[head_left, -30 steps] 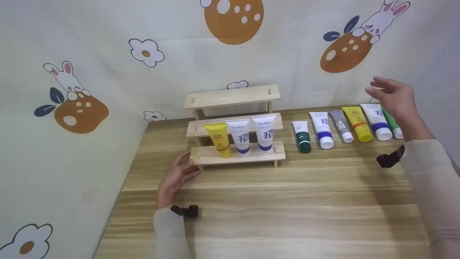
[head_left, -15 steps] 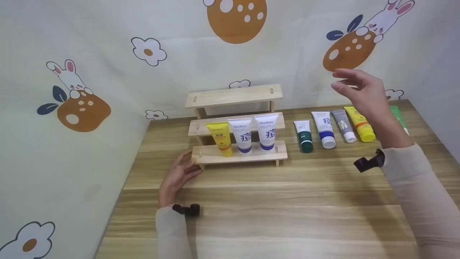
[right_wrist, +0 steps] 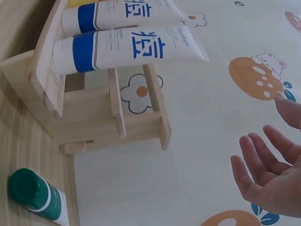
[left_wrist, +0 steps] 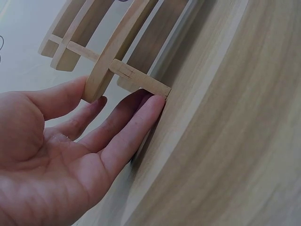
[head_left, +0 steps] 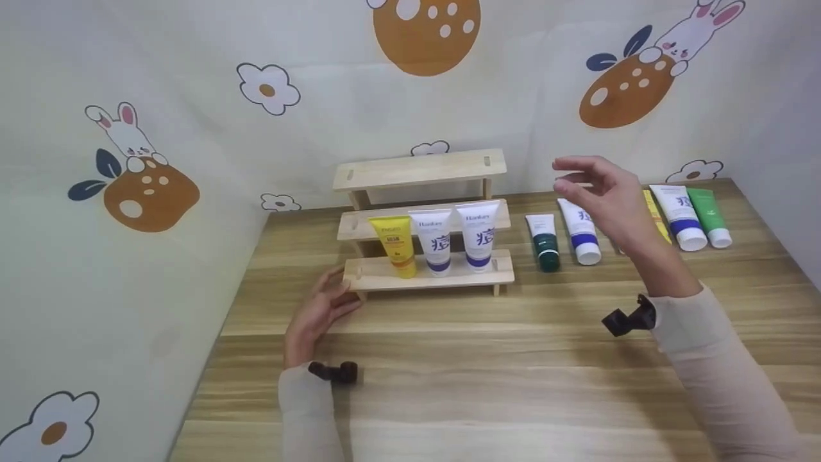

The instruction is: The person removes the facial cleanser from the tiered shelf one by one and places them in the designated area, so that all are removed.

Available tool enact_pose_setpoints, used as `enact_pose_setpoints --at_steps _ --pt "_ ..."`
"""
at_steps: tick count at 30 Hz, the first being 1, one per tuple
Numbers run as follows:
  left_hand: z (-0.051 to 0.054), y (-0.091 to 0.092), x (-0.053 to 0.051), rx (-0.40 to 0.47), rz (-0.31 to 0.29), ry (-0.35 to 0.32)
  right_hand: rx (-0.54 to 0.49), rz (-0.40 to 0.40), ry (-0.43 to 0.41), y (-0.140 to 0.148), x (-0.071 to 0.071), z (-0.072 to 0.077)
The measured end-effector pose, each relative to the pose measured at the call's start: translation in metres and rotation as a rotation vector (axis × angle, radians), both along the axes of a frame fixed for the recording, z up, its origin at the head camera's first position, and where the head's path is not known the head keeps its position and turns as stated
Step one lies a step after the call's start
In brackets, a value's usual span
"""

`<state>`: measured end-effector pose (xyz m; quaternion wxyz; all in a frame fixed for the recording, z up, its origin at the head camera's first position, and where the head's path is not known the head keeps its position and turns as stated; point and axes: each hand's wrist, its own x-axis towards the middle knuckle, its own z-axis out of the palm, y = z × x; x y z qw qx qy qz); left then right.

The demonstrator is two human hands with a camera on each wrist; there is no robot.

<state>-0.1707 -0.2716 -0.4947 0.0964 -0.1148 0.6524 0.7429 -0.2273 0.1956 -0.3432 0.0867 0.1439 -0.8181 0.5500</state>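
Observation:
My left hand [head_left: 315,316] grips the lower left end of a three-step wooden display stand [head_left: 420,172]. In the left wrist view, the thumb [left_wrist: 68,96] lies against the end of the lowest step, with the other fingers under and beside it. On that step stand a yellow squeeze tube [head_left: 395,247] and two white-and-blue squeeze tubes [head_left: 433,240], caps down. My right hand [head_left: 609,199] hovers above the row of lying tubes, fingers loosely bent and holding nothing. It partly hides a white-and-blue tube [head_left: 585,234] and a second yellow tube [head_left: 659,221], and nearly all of a grey tube.
A dark green and white tube [head_left: 544,242] lies right of the stand. Farther right lie another white-and-blue tube [head_left: 680,215] and a green tube [head_left: 709,215]. A patterned cloth [head_left: 513,96] hangs behind the wooden table [head_left: 449,385].
My right hand has moved left from over the right end of the tube row, uncovering the green tube and the white-and-blue one beside it. The left hand stays on the stand.

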Motion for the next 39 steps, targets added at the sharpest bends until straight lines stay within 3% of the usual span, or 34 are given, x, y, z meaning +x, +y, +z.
enact_pose_setpoints --at_steps 11,19,25,39 --pt "0.002 0.001 0.001 0.01 0.014 -0.02 0.007 0.099 -0.074 -0.029 0.01 -0.02" --pt "0.001 0.003 -0.002 0.008 0.015 -0.007 -0.116 0.153 -0.136 -0.05 0.005 -0.048" --pt "0.001 0.0 -0.001 -0.006 0.013 -0.015 -0.101 0.155 -0.191 -0.065 -0.002 -0.063" --pt "-0.001 0.0 0.0 0.009 0.014 -0.003 -0.08 0.133 -0.247 -0.082 -0.003 -0.08"
